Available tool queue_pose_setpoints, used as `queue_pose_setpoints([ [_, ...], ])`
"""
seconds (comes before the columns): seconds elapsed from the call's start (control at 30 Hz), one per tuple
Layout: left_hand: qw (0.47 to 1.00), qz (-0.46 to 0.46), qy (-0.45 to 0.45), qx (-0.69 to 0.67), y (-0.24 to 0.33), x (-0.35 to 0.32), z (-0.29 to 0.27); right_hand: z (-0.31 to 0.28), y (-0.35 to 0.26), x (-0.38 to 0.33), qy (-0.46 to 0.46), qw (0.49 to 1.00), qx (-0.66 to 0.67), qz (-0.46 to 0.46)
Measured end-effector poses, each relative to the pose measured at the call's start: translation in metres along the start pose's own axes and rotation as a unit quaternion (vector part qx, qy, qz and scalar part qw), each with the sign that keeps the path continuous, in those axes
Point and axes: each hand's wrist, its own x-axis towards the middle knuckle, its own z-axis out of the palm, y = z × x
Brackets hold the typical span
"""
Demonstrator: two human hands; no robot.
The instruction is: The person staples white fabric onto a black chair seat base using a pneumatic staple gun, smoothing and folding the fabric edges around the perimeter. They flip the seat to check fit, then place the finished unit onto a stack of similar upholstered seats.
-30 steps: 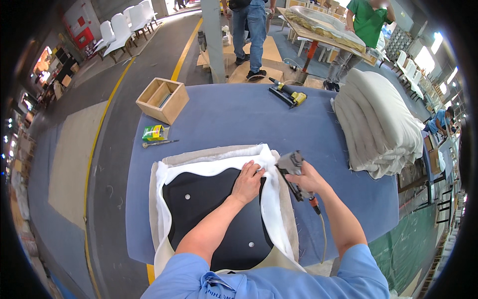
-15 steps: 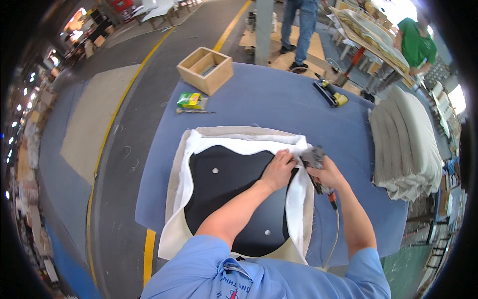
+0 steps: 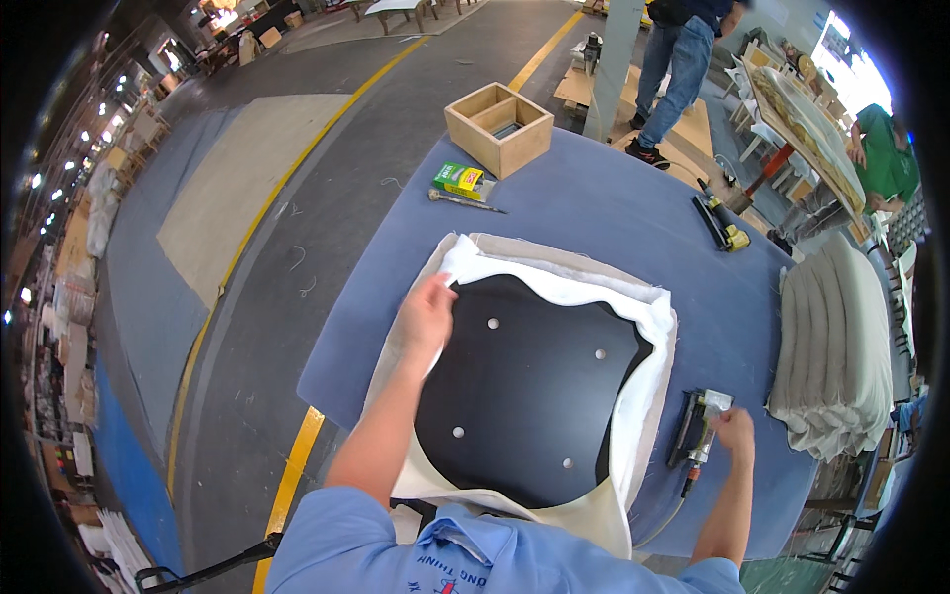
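A seat panel lies on the blue-covered table, its black board (image 3: 524, 386) facing up, with several round holes. White wadding (image 3: 554, 289) and beige fabric (image 3: 665, 346) surround it, the wadding folded over the board's edge. At the far left corner my left hand (image 3: 426, 315) is closed on the wadding's edge; the fingertips are partly hidden. To the right of the panel, my right hand (image 3: 734, 432) is curled at the handle of a staple gun (image 3: 697, 436), which lies on its side at the tabletop with its hose running toward me.
Far on the table (image 3: 594, 203) stand a wooden box (image 3: 524, 148), a green-yellow packet (image 3: 459, 180) and a screwdriver-like tool (image 3: 465, 201). A second staple gun (image 3: 722, 220) lies far right, near stacked beige cushions (image 3: 831, 346). Two people (image 3: 673, 74) stand beyond the table.
My left hand has moved from the panel's far right corner to its far left corner. My right hand has brought the staple gun away from the panel, down onto the table. The view has shifted.
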Motion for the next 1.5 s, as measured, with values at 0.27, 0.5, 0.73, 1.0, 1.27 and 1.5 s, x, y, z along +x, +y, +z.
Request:
queue_pose_setpoints([
  [0.27, 0.986, -0.062, -0.059, 0.139, -0.057, 0.110, -0.013, 0.073, -0.298, -0.024, -0.005, 0.866, 0.173, -0.469],
  [0.5, 0.960, -0.159, -0.227, 0.033, -0.060, 0.145, 0.022, 0.174, -0.475, -0.030, 0.051, 0.752, 0.001, -0.657],
  [0.73, 0.959, -0.144, -0.242, -0.018, -0.079, 0.153, 0.031, 0.220, -0.478, -0.006, 0.067, 0.727, -0.086, -0.677],
  [1.0, 0.983, -0.116, -0.127, -0.065, -0.084, 0.147, 0.054, 0.258, -0.438, -0.046, 0.107, 0.748, 0.079, -0.650],
  [1.27, 0.983, -0.128, -0.066, -0.117, -0.091, 0.134, 0.060, 0.203, -0.503, 0.004, 0.066, 0.808, 0.068, -0.581],
  [1.5, 0.972, -0.171, -0.120, -0.106, -0.100, 0.153, 0.058, 0.233, -0.534, 0.066, -0.215, 0.880, -0.030, -0.423],
])
